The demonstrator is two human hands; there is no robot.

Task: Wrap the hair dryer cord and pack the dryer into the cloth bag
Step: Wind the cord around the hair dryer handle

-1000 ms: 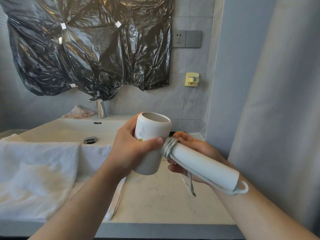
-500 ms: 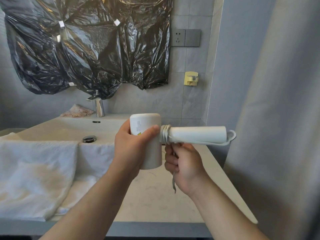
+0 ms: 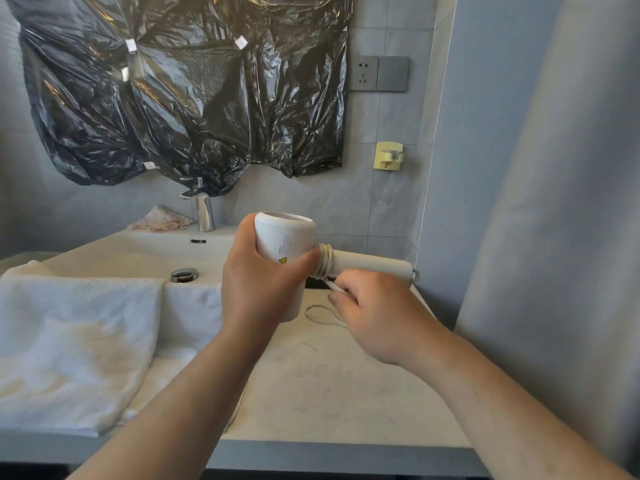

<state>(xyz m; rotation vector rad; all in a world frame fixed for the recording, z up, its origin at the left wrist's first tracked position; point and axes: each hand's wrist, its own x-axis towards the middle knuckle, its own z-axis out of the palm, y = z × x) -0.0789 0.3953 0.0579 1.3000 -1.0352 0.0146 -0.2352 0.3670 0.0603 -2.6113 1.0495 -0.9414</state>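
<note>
I hold a white hair dryer upright above the counter; my left hand grips its barrel, thumb across the front. Its handle sticks out to the right. The pale cord is wound in several turns around the handle next to the barrel. My right hand is just below the handle and pinches the loose cord end, which runs up to the coils. A white cloth, possibly the bag, lies folded on the left over the basin's front edge.
A white basin with drain and chrome tap is behind the hands. A marble counter spreads below, with a thin loop of string on it. Grey curtain hangs at right; black plastic sheet covers the wall.
The handle has swung from pointing down-right towards me to level, pointing right. My right hand has left the handle, dropped below it and now pinches the cord end.
</note>
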